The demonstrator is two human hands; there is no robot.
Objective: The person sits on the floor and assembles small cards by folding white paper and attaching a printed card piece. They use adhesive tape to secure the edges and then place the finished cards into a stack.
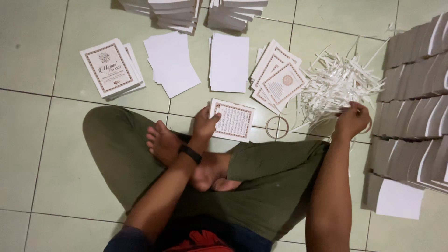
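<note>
My left hand [205, 122] presses flat on the near edge of a thin booklet [232, 120] lying on the tiled floor [42, 140] before my crossed legs, its white cover framed by an ornate border, its lower corner hidden by my knee. My right hand [351, 119] pinches into the heap of paper strips [337, 86]; which strip it holds I cannot tell. A tape ring [277, 127] lies between them, with grey book stacks [415, 102] cut off at right.

Tiled floor with sorted paper stock

The pale green tiled floor [37, 154] is covered with a printed cover stack [111, 68], two blank white sheet piles [171, 63] [228, 63], fanned patterned covers [279, 80], a printed booklet [232, 120], a tape ring [277, 127], white paper strips [338, 86] and booklet rows [415, 107].
</note>
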